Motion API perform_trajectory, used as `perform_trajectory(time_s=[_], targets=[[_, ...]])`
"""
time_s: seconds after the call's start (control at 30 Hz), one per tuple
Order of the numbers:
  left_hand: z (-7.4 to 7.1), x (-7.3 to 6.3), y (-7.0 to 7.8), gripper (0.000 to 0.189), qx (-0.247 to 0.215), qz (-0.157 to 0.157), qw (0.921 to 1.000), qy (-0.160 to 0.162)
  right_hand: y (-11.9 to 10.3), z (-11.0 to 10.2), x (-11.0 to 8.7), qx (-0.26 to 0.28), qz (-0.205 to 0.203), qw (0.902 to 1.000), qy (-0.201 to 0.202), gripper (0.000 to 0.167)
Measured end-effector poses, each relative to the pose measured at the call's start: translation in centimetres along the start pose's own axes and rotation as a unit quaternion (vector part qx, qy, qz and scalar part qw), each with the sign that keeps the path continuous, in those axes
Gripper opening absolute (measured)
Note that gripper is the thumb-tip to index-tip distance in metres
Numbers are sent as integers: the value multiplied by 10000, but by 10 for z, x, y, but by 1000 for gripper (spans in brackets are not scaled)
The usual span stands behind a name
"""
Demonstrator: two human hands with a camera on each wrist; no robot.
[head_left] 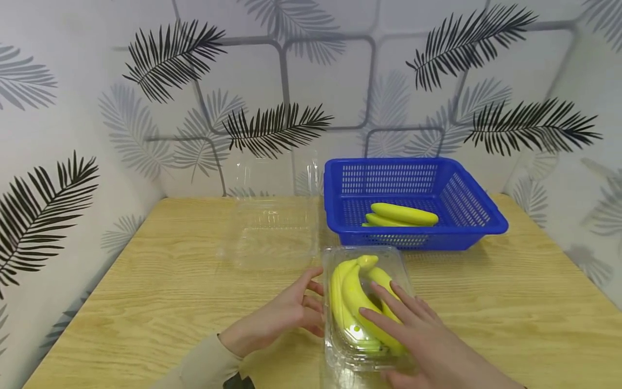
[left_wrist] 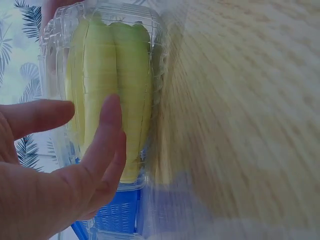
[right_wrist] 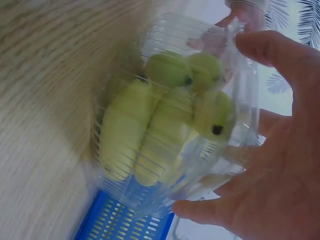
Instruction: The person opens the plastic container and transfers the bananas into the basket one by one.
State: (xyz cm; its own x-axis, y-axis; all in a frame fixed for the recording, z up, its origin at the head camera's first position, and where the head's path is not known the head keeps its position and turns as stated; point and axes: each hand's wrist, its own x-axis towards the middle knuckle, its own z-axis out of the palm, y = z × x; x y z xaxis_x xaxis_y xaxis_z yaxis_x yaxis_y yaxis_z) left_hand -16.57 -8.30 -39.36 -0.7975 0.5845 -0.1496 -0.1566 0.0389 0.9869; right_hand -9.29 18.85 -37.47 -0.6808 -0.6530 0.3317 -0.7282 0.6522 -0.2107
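A clear plastic clamshell box [head_left: 396,258] stands near the front of the table with its lid down. Through the plastic I see a bunch of yellow bananas [head_left: 353,294]; their dark-tipped ends [right_wrist: 217,130] face the right wrist camera. My left hand [head_left: 286,312] is at the box's left side, its fingers extended alongside the wall and its thumb apart. Across the right part of the lid lies my right hand [head_left: 420,329], fingers spread, with its thumb at the near edge. Whether the lid is latched I cannot tell.
Behind the box to the right, a blue plastic basket [head_left: 418,239] holds several loose yellow bananas [head_left: 403,213]. Another clear clamshell box [head_left: 277,246] stands at the back left with its lid raised. The patterned wall [head_left: 330,81] borders the wooden table [head_left: 160,302].
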Motion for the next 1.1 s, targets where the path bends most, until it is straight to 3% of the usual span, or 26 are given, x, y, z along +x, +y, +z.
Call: perform_trajectory(time_s=[0.23,0.4,0.6,0.73,0.97,1.1], targets=[[-1,-1,-2,103,196,-17,9992,-347,-4,3,1,-191,444,9986,-230,79],[0,-3,-2,104,337,63,9976,-594,-6,5,3,-574,427,9974,94,79],[3,-2,-2,101,933,185,9939,-557,-12,7,9,-1174,403,9914,411,73],[6,-2,-1,99,1245,268,9906,-490,-14,10,12,-1354,295,9884,615,69],[6,-4,-1,94,1327,369,9889,-557,-14,13,17,-1348,-283,9846,1073,68],[6,-4,-1,91,1400,390,9874,-627,-15,9,24,-1454,-230,9850,897,73]])
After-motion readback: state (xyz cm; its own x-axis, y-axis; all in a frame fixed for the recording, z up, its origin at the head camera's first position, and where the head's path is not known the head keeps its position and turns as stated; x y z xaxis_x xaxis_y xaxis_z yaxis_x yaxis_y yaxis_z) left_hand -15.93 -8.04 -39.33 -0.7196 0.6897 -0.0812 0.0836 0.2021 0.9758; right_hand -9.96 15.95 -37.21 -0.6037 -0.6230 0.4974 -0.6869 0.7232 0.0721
